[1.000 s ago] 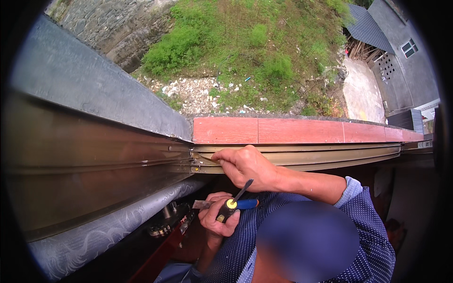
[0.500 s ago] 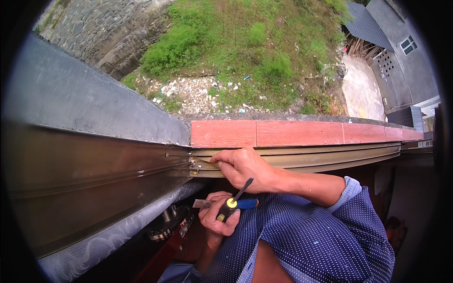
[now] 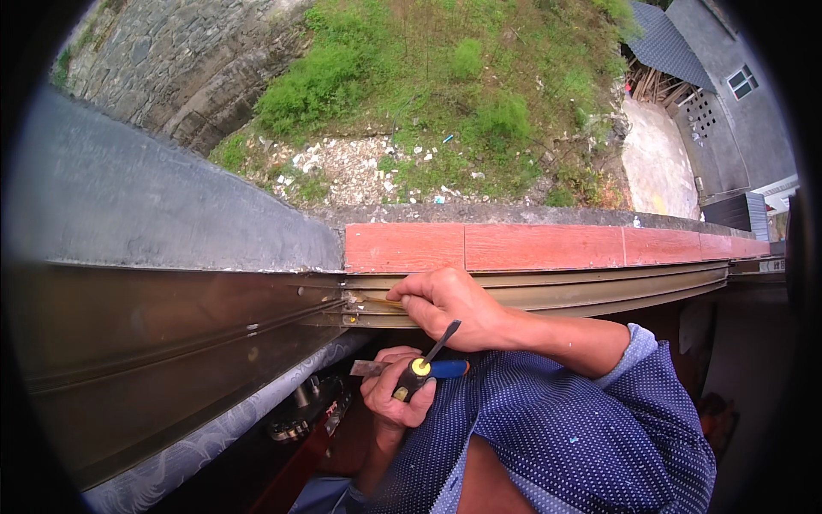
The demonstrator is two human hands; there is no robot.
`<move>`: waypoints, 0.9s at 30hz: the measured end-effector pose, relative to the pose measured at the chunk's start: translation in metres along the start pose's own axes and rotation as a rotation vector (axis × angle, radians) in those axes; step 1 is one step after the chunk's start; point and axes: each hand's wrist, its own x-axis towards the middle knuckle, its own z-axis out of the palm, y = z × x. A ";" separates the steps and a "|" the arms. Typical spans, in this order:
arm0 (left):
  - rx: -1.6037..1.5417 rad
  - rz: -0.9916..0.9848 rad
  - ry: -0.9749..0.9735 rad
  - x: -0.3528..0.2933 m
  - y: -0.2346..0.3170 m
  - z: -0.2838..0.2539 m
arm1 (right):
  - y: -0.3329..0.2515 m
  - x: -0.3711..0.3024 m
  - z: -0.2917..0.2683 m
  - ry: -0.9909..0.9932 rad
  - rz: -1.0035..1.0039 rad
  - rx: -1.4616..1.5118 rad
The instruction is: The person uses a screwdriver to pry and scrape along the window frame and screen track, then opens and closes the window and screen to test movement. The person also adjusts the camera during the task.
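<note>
My left hand point(image 3: 396, 392) is closed around two tools below the window frame. One is a screwdriver point(image 3: 420, 368) with a black and yellow handle, its dark flat blade pointing up and to the right. The other is a scraper point(image 3: 449, 369) with a blue handle, whose flat greyish blade sticks out on the left side of the fist. My right hand point(image 3: 449, 304) reaches over the bronze-coloured window track point(image 3: 548, 291). Its thumb and forefinger pinch a thin yellowish-brown strip point(image 3: 373, 300) that points into the track's left corner. Pale debris point(image 3: 352, 299) lies in that corner.
A bronze side frame point(image 3: 171, 343) and a grey wall point(image 3: 180, 188) border the left. Red tiles point(image 3: 539, 245) line the sill beyond the track. Outside, far below, are grass and rubble point(image 3: 342, 167). Patterned pale fabric point(image 3: 205, 454) hangs at lower left.
My right hand has shifted a little, and the thin strip lies flatter along the track. The view has tilted slightly at the left. My left hand keeps its grip on both tools.
</note>
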 end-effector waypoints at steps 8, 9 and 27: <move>-0.014 0.012 0.002 0.006 0.001 0.002 | 0.006 -0.006 -0.006 0.035 -0.019 0.091; -0.011 0.010 -0.001 0.007 0.001 0.002 | -0.002 -0.010 -0.012 0.018 0.055 0.139; -0.031 0.042 0.006 0.012 -0.003 0.011 | 0.044 0.003 -0.107 0.649 -0.231 -0.861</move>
